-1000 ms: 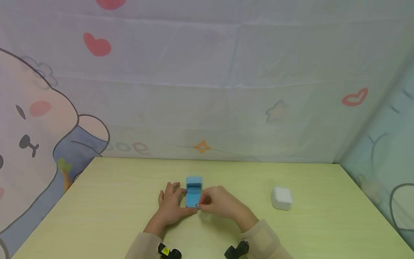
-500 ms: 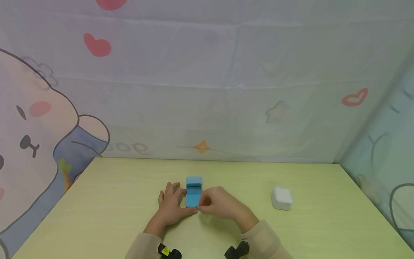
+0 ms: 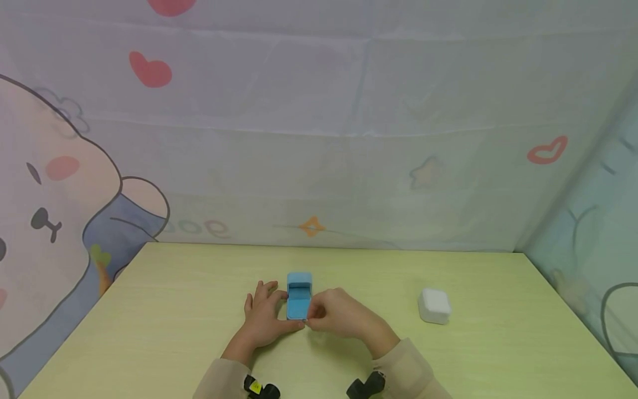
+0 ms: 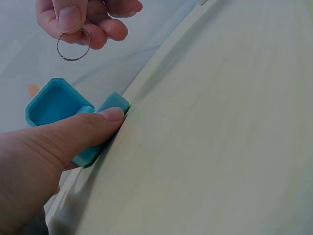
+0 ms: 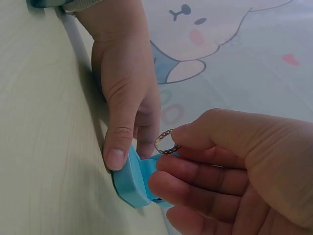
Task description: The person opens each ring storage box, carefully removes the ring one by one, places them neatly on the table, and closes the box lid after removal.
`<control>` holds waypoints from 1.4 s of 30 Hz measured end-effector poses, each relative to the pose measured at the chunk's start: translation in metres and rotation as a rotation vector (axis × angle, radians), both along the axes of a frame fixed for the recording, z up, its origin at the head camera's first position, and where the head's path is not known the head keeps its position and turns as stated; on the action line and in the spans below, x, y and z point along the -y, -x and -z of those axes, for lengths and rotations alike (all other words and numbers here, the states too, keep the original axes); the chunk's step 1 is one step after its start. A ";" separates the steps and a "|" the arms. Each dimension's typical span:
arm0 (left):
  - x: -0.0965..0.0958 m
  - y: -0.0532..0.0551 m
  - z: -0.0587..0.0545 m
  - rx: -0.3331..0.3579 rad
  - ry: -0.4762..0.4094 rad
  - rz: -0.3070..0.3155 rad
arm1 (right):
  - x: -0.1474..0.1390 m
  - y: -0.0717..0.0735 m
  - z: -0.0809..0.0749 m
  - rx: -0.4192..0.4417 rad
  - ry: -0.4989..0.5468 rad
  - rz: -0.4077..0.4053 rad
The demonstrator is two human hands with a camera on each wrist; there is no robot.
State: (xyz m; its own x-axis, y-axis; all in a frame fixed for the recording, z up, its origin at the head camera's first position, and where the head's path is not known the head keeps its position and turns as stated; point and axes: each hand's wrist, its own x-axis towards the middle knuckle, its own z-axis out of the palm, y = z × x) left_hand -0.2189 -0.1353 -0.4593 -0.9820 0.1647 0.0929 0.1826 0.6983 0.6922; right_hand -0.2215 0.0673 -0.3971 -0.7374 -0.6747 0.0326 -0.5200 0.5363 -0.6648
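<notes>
A small light-blue ring box point(image 3: 299, 308) stands on the table with its lid raised. My left hand point(image 3: 264, 318) holds it from the left, thumb along the near side and index finger at the far left. In the left wrist view, the thumb lies across the base of the box, partly covering it. With thumb and fingertips, my right hand point(image 3: 340, 312) pinches a thin metal ring point(image 5: 169, 151) with a patterned band. In the left wrist view the ring point(image 4: 73, 59) hangs apart from the box; from the head it appears at the box's near right corner.
To the right on the pale yellow-green table point(image 3: 478, 343) sits a small white rounded box point(image 3: 435, 306). A printed cloth backdrop point(image 3: 319, 111) rises behind the table's far edge.
The ring has turned slightly in the right fingertips, showing as a loop earlier and as a small speck now in the head view. Both hands and the ring box stay almost still.
</notes>
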 end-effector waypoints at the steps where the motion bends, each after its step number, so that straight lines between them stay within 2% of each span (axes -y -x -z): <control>1: 0.000 0.000 0.000 0.001 -0.002 0.001 | 0.000 0.000 0.000 0.002 0.001 -0.001; 32: 0.000 -0.001 -0.003 -0.001 -0.001 -0.003 | -0.002 0.001 -0.001 0.015 -0.037 -0.005; 42: 0.001 0.002 0.002 0.005 -0.001 -0.011 | -0.003 0.000 -0.001 0.036 -0.040 -0.008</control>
